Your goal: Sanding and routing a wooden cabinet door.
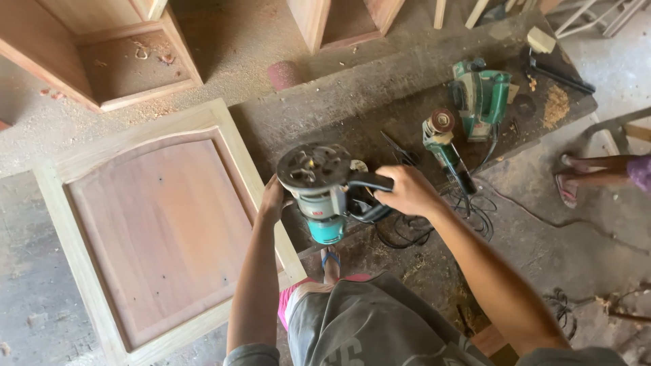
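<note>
Gripping a grey-and-teal handheld router, right hand wraps its black handle; left hand clasps its left side, beside the arched-panel wooden cabinet door.

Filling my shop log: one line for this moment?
left hand: on router | right hand: gripping its handle | router: at door panel edge
</note>
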